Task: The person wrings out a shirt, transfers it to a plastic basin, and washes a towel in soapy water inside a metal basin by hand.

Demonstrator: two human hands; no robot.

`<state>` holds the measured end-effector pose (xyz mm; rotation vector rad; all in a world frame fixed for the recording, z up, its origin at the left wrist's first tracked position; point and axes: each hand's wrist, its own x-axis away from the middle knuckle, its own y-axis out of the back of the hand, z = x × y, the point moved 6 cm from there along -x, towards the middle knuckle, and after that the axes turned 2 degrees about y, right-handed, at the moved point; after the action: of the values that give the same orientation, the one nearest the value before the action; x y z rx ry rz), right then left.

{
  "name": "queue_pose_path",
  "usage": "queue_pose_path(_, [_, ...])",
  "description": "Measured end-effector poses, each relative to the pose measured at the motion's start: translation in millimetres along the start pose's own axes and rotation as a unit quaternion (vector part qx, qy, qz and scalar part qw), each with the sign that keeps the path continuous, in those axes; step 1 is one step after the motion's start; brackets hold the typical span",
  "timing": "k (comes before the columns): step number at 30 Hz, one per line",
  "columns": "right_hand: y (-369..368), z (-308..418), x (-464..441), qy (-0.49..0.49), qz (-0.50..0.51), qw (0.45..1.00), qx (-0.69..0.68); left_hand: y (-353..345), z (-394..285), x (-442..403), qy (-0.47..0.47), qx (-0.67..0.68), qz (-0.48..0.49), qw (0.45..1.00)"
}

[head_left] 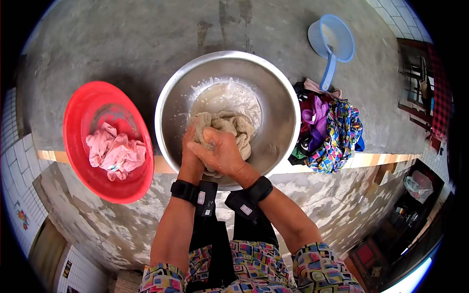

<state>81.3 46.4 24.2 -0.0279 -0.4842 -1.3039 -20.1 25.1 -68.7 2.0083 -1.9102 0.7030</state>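
On the concrete slab (132, 34), a steel basin (279, 110) is centred (presumably for suds) under beige cloth (243, 128) gripped by left hand (189, 149) and right hand (221, 152).

Gray concrete (137, 39) spreads past the grip. White wall tiles (19, 168) show far to its left. Bright light (415, 278) shines far to its right.

"Where's the camera?"
"On the person's head, near the left hand (189, 155) and right hand (223, 151). It looks down and forward."
"What's in the middle?"
"The big metal bowl (274, 112), in a wide, round view."
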Motion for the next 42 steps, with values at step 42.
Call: queue_pose_path(42, [34,-58,-50,-0.018,0.024,0.968,0.25,-12,0,22,0.259,0.16,-0.161,0.939])
